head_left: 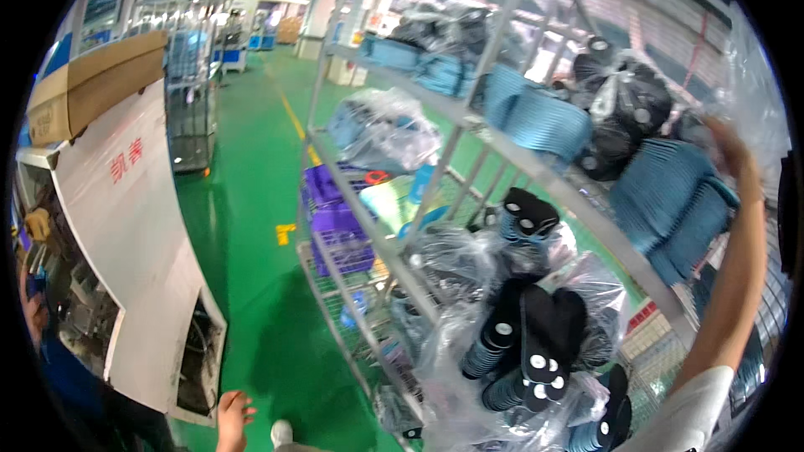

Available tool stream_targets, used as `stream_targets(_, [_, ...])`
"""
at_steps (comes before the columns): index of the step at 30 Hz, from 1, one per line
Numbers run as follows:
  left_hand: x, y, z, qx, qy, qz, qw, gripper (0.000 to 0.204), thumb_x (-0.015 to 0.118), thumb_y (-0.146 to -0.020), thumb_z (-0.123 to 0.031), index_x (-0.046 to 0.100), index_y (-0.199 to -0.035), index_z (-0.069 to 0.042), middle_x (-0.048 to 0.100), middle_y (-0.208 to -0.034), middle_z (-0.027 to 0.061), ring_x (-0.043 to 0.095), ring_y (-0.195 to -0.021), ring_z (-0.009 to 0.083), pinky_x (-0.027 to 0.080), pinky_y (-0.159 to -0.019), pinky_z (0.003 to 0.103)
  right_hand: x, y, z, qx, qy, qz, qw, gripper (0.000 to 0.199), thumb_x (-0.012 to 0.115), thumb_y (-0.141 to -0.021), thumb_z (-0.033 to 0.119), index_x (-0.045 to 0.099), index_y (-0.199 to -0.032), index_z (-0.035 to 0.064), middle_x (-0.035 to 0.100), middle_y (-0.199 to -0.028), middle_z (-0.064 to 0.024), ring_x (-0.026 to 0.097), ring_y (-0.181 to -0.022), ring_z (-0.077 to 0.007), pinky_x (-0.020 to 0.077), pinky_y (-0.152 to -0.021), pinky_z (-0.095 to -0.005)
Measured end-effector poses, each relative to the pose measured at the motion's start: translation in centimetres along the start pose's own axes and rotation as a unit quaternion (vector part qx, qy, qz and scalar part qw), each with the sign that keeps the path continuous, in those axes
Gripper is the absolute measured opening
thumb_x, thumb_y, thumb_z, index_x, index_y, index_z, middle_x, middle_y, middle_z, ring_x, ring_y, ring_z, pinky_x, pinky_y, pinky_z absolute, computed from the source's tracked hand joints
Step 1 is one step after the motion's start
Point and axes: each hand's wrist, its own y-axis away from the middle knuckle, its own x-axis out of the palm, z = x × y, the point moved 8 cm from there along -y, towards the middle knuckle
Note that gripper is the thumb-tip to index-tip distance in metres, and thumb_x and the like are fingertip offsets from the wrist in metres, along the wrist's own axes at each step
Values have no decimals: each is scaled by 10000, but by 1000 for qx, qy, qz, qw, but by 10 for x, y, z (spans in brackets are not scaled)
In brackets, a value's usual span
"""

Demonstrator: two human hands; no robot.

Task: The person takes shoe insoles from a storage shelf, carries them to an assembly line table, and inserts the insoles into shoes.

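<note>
My right hand (727,149) reaches up to the top level of a grey wire shelf rack (494,144). Its fingers close on a clear plastic bag (754,75) at the far right. Just below that hand lies a stack of blue sole-shaped pieces (674,197). My left hand (234,417) hangs low over the green floor (251,234), fingers apart and holding nothing. Black sole-shaped pieces with white dots (544,339) sit in clear bags on a lower level, straight in front of me.
More bagged blue and black pieces fill the rack, with purple baskets (335,222) on a lower level. A white machine housing (126,243) stands to the left, a person in blue (50,360) beside it. An aisle with a yellow line (293,117) runs ahead toward a wire cart (191,109).
</note>
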Motion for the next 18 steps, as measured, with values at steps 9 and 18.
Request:
stream_targets(9, [113, -152, -122, 135, -126, 218, 958, 482, 595, -806, -268, 406, -1176, -23, 540, -945, 77, 555, -766, 149, 435, -624, 293, 171, 266, 223, -128, -132, 143, 972, 416, 547, -818, 292, 523, -1125, 11, 541, -1118, -124, 505, -1021, -247, 400, -865, -356])
stream_targets(18, [274, -342, -345, 428, -224, 229, 845, 443, 626, -769, -264, 499, -1116, -18, 582, -1010, 123, 537, -984, 242, 411, -853, 341, 406, 348, 341, -42, -311, 547, 776, 396, 598, -780, 236, 546, -1080, -17, 558, -1089, -146, 522, -1010, -285, 395, -876, -384])
